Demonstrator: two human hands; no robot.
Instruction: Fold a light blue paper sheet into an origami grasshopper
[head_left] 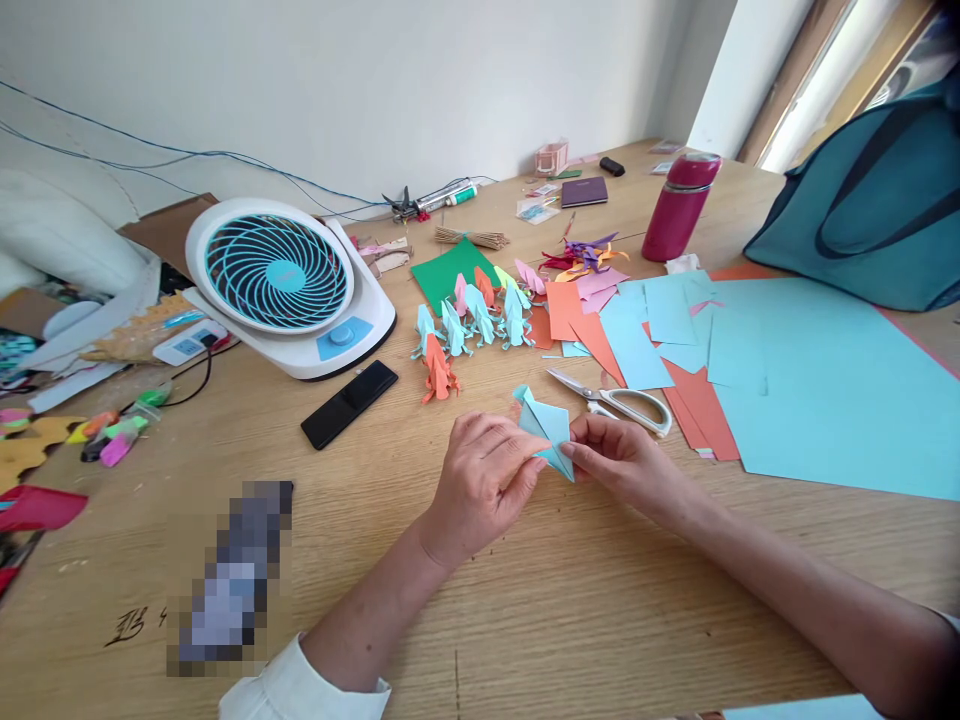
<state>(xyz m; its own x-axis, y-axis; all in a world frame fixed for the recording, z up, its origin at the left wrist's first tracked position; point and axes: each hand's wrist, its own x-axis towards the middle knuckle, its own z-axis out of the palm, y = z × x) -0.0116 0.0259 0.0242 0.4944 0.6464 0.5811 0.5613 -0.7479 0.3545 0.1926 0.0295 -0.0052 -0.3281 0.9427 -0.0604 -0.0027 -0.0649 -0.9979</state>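
Observation:
A partly folded piece of light blue paper [551, 425] is held up between both hands, a little above the wooden table. My left hand [484, 475] pinches its near left side, thumb and fingers closed on the paper. On the other side, my right hand [619, 455] grips the lower right edge between thumb and fingers. Behind the paper lie white-handled scissors [637, 408], close to my right hand. Several folded paper figures stand beyond, among them an orange figure [438, 368] and a light blue figure [515, 318].
Light blue sheets [847, 390] and orange paper strips [701, 410] spread over the right. A black phone [349, 404] and a white fan [281, 275] are at the left. At the back stand a magenta bottle [680, 208] and a teal bag [877, 200]; a green sheet [442, 268] lies behind the figures.

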